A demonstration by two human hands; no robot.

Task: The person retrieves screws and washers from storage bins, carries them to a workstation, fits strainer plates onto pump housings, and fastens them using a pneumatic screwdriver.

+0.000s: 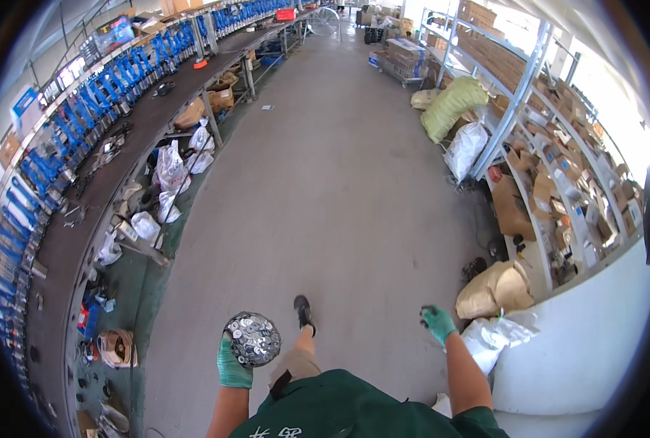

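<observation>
My left hand [233, 363], in a green glove, grips the left side of a round bowl [231, 340] full of metal washers [255, 339]. The bowl is held out at the lower middle, above the floor, and part of its rim is behind my fingers. Out to the right, my right hand [438, 323] hangs in the air in a green glove with dark fingertips. Its fingers are loosely bent and apart, with nothing in them. Nearest to it are a brown paper sack [494, 290] and a white sack [496, 337].
A grey floor aisle [317, 182] runs ahead, with my shoe [304, 312] on it. Along the left stretches a dark workbench [113, 157] backed by rows of blue tools [95, 98], with bags beneath. Blue metal shelving [514, 109] with cartons lines the right, beside a green sack [452, 109].
</observation>
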